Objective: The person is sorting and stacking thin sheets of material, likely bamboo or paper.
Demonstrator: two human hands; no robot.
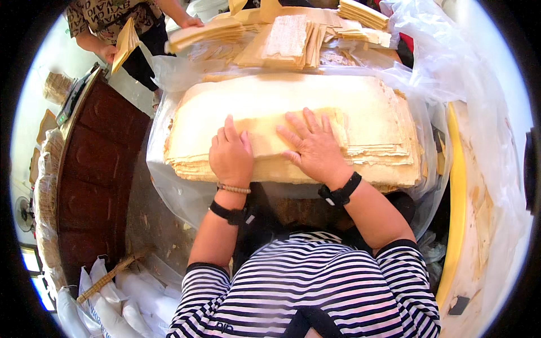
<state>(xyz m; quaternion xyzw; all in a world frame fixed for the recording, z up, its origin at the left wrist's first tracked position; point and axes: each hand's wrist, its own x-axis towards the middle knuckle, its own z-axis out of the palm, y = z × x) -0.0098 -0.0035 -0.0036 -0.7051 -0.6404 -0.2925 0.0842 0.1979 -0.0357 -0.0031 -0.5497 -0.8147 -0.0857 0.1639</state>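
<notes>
A worker in a striped shirt (304,276) presses a pale yellow folded sheet (262,134) against the near half of a thick stack of papery sheets (282,93), which rests on clear plastic sheeting (172,188). The left hand (231,155) lies on it with fingers extended and thumb apart, gripping nothing visible; the right hand (316,149) is spread palm down, likewise unclenched. The folding looks partly done: this sheet appears doubled over, and folded bundles (285,39) sit beyond the stack, while the deep pile of flat sheets suggests plenty is left. How many are finished cannot be told. The folded sheet's long axis runs left to right across the worker's body, roughly in line with the stack's; neither end reads as a front. At upper left, a co-worker (112,14) holds another folded bundle (126,46).
</notes>
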